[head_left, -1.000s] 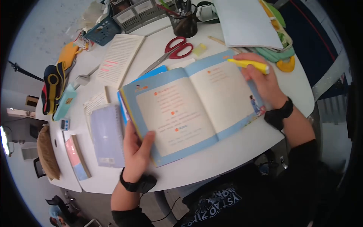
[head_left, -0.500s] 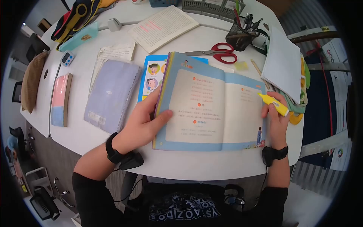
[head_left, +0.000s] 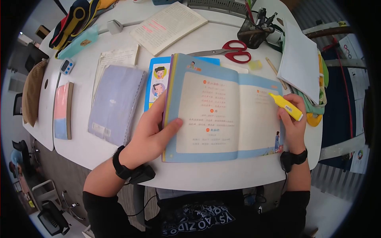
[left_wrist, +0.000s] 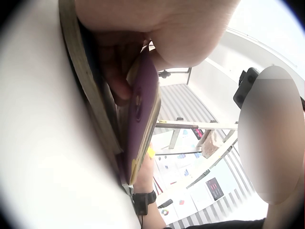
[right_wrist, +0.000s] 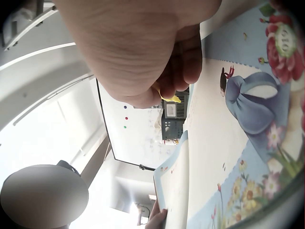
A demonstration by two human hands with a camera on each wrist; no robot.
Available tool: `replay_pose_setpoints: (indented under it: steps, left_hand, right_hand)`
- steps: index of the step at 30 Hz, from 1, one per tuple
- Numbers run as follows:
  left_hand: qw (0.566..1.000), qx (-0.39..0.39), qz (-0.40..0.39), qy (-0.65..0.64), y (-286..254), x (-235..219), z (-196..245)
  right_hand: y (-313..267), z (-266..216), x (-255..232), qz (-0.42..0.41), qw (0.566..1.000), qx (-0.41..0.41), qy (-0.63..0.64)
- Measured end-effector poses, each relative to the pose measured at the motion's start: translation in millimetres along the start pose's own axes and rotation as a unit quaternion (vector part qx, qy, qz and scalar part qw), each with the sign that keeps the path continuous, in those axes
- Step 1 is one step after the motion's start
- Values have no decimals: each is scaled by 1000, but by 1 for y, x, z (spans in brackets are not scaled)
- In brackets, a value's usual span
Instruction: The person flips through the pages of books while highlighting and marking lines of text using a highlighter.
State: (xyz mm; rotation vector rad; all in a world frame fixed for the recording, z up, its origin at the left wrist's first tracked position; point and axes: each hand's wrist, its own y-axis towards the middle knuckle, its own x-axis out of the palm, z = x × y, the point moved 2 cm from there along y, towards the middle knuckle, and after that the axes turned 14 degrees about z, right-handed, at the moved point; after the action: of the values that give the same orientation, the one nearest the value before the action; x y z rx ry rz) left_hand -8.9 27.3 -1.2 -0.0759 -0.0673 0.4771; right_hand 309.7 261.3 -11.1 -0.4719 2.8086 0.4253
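Note:
An open book (head_left: 210,101) with blue-bordered pages is held tilted over the table. My left hand (head_left: 149,133) grips its left edge, thumb on the page margin and fingers behind. In the left wrist view those fingers reach behind the purple cover (left_wrist: 143,107). A yellow highlighter (head_left: 288,107) is pinched in my right hand (head_left: 294,129), beside the book's right edge, its tip pointing up-left over the right page. The right wrist view shows the highlighter's yellow tip (right_wrist: 172,99) past the curled fingers and a blue-robed figure (right_wrist: 255,102) on the page.
Behind the book lies a blue booklet (head_left: 154,67) with cartoon faces. Red-handled scissors (head_left: 237,51), a pen holder (head_left: 254,35) and white papers (head_left: 299,61) are farther back. To the left are a lilac spiral notebook (head_left: 115,103) and a pink-and-blue book (head_left: 63,111).
The head view has turned since a second ago. My right hand has moved from the page's top right corner down along its edge, still holding the highlighter. My left hand keeps its grip.

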Motion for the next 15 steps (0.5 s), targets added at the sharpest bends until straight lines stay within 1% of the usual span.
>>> replay_pose_setpoints:
  steps: [2, 4, 8, 10, 15]
  left_hand:
    - [1000, -10, -1, -14, 0, 1, -1]
    - [1000, -5, 1, -18, 0, 1, -1]
    - [999, -16, 5, -35, 0, 1, -2]
    - [999, -31, -4, -26, 1, -1, -4]
    - [999, -29, -3, -21, 1, -1, -5]
  right_hand:
    - [1, -1, 0, -7, 1000, 0, -4]
    - [3, -5, 3, -26, 999, 23, 28]
    - [1, -9, 4, -10, 999, 31, 36]
    - [2, -12, 2, -13, 999, 13, 41]
    - [1, -19, -1, 0, 1000, -2, 30]
